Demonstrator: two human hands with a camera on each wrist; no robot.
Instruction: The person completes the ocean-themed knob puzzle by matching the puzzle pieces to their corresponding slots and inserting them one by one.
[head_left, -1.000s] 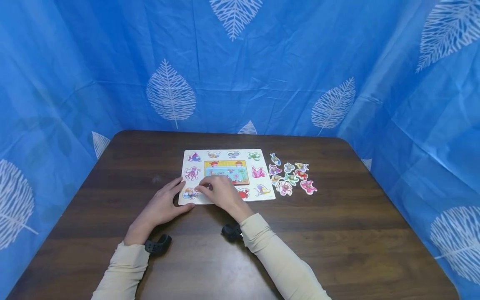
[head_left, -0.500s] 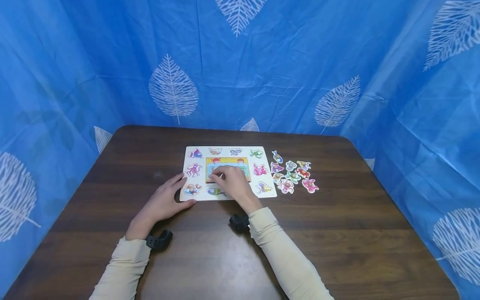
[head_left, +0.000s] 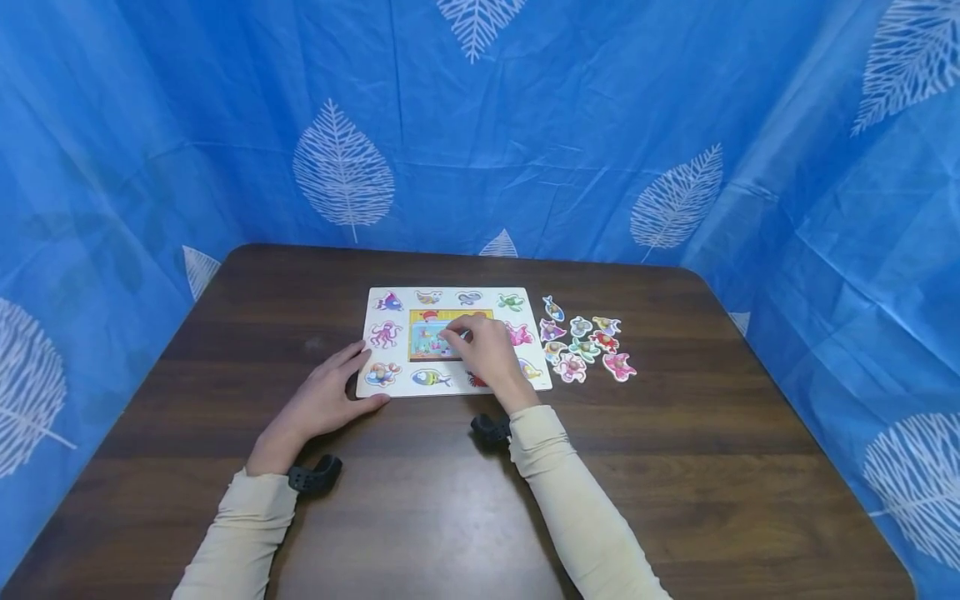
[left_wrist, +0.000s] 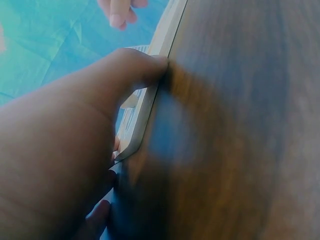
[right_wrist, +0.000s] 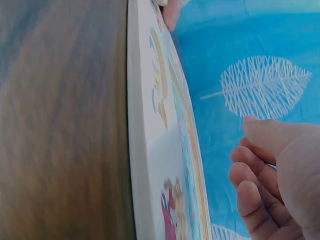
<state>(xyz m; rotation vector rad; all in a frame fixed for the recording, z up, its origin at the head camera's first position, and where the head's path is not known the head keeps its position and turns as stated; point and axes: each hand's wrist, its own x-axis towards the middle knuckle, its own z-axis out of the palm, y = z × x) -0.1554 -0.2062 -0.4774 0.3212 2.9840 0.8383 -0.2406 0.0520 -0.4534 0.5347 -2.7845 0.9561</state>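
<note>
A white puzzle board (head_left: 408,298) with sea-creature shapes round a fish-tank picture lies flat on the table. My left hand (head_left: 318,404) spans its near left corner; in the left wrist view the thumb (left_wrist: 142,67) presses the board's near edge. Over the middle of the board hovers my right hand (head_left: 483,346), covering part of the picture and the red crab shape. The right wrist view shows its thumb and loosely curled fingers (right_wrist: 250,197) apart, holding nothing. An orange-and-blue shape (head_left: 383,374) sits at the board's near left corner.
Loose knobbed pieces lie to the board's right, among them a pink octopus (head_left: 572,367), a red crab (head_left: 604,342) and a blue fish (head_left: 552,308). Dark wood table (head_left: 720,483) surrounds the board, and blue leaf-print cloth (head_left: 570,125) hangs behind.
My right hand has lifted away from the near left shape and moved right across the board, uncovering the striped fish shape. The left hand stays at the corner.
</note>
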